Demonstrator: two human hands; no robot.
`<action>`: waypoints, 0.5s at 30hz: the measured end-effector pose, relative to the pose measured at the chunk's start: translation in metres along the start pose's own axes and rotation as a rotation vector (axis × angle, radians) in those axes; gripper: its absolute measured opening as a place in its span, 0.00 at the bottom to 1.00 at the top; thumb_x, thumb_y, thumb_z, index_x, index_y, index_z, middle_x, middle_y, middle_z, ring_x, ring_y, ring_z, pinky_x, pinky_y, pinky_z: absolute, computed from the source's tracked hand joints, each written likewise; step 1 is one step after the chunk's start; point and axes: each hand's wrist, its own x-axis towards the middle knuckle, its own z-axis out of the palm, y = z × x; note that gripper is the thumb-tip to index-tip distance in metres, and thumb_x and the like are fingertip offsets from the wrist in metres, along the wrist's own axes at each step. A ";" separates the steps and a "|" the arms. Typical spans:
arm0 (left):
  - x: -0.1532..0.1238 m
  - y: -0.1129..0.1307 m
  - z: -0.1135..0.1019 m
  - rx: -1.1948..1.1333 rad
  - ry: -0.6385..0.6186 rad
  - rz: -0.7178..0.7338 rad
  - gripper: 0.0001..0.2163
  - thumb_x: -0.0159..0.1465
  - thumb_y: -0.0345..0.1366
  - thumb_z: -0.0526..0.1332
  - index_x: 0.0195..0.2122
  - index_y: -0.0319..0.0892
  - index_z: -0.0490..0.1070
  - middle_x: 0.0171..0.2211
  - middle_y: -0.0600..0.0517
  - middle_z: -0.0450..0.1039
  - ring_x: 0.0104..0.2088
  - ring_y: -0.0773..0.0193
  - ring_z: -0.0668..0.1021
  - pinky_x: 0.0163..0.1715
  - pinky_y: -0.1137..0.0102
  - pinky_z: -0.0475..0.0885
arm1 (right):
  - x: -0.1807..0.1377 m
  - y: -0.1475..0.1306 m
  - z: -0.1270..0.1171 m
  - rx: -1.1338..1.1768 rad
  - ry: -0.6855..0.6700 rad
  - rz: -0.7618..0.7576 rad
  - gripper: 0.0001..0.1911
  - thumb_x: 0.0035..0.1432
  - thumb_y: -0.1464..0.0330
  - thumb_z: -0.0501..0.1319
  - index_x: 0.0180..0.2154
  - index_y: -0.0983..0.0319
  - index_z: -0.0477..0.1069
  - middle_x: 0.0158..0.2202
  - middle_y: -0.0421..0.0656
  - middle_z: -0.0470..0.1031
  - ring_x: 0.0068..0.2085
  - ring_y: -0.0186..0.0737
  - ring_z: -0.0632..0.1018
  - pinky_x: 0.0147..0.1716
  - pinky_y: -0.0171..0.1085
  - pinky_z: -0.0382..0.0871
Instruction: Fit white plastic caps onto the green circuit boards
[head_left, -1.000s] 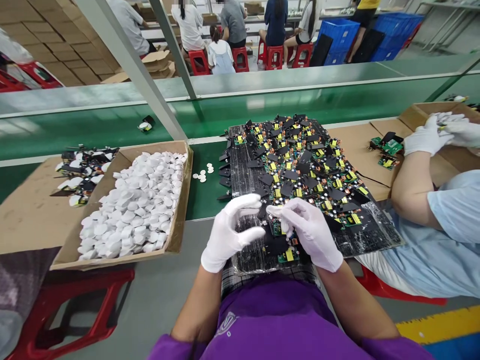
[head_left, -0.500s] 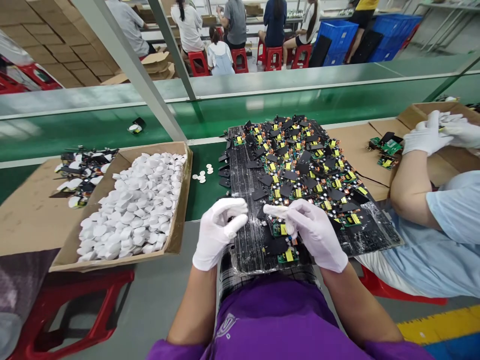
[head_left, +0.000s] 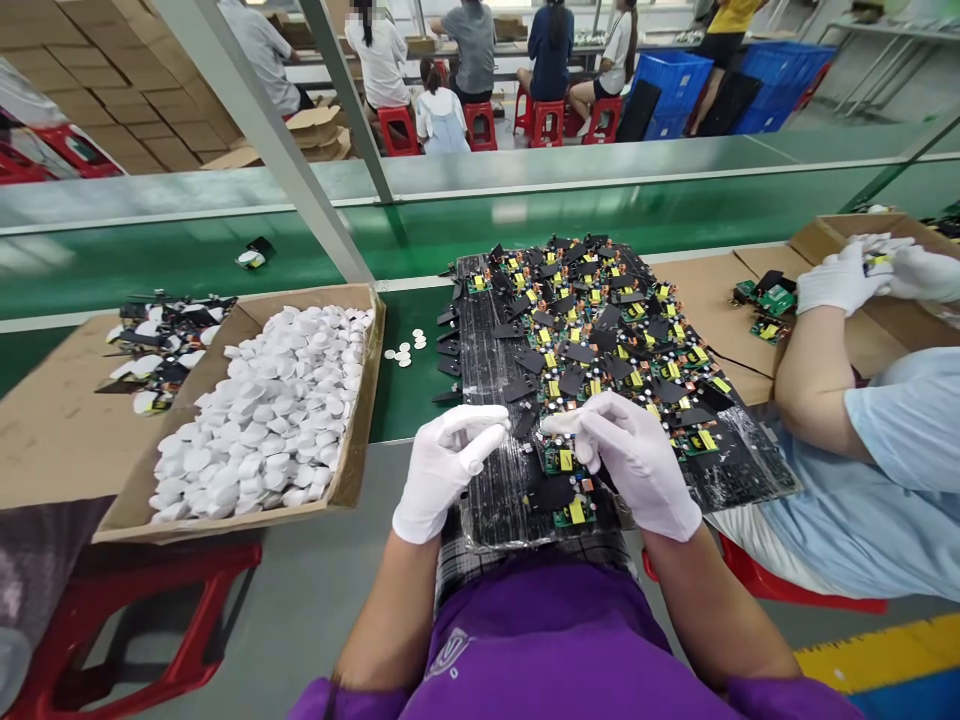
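Note:
My left hand [head_left: 444,474], in a white glove, hovers over the near left part of a black plastic-wrapped board [head_left: 484,350]. Its fingers curl toward the thumb in a pinch; whatever may be between the tips is too small to make out. My right hand [head_left: 634,462], also gloved, faces it across a small gap, thumb and fingers pressed together over the board. What the right fingers grip cannot be made out. Around and beyond the hands lie many small circuit boards [head_left: 576,512] with yellow-wrapped parts and black flaps [head_left: 574,378].
Left stands a cardboard box [head_left: 373,400] full of white discs [head_left: 262,400]; several loose discs [head_left: 405,350] lie beside it. Farther left is a pile of assemblies [head_left: 161,345]. One assembly [head_left: 253,255] sits on the green belt [head_left: 420,225]. At right, a co-worker's gloved hands [head_left: 847,275] work over a box.
My left hand has moved slightly right, and its thumb and fingers are closer together. My right hand has shifted a little right. The assembly on the belt has moved left.

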 end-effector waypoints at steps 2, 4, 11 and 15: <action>-0.001 0.002 0.003 0.030 -0.019 -0.018 0.07 0.57 0.35 0.69 0.36 0.39 0.80 0.33 0.48 0.80 0.29 0.66 0.79 0.31 0.73 0.75 | 0.000 0.000 0.001 -0.004 0.003 -0.012 0.12 0.61 0.61 0.65 0.30 0.61 0.72 0.22 0.37 0.72 0.22 0.31 0.69 0.21 0.30 0.62; -0.002 0.004 0.007 0.082 -0.034 -0.028 0.06 0.56 0.34 0.69 0.34 0.39 0.79 0.31 0.49 0.79 0.29 0.67 0.77 0.30 0.74 0.74 | 0.000 0.000 0.003 -0.013 0.001 -0.028 0.12 0.60 0.61 0.65 0.30 0.61 0.72 0.21 0.37 0.71 0.22 0.31 0.69 0.22 0.31 0.62; -0.004 0.004 0.010 -0.243 -0.207 -0.135 0.23 0.56 0.35 0.71 0.54 0.43 0.74 0.52 0.43 0.77 0.49 0.57 0.81 0.49 0.66 0.77 | 0.003 0.001 0.004 0.108 -0.098 0.053 0.12 0.59 0.60 0.66 0.32 0.62 0.73 0.20 0.37 0.72 0.20 0.30 0.68 0.18 0.29 0.59; -0.005 0.005 0.014 -0.249 -0.208 -0.168 0.19 0.57 0.37 0.72 0.49 0.40 0.78 0.46 0.42 0.80 0.46 0.53 0.82 0.48 0.63 0.78 | 0.005 0.001 0.005 0.168 -0.147 0.098 0.13 0.58 0.59 0.66 0.32 0.62 0.72 0.20 0.37 0.71 0.19 0.29 0.68 0.17 0.29 0.59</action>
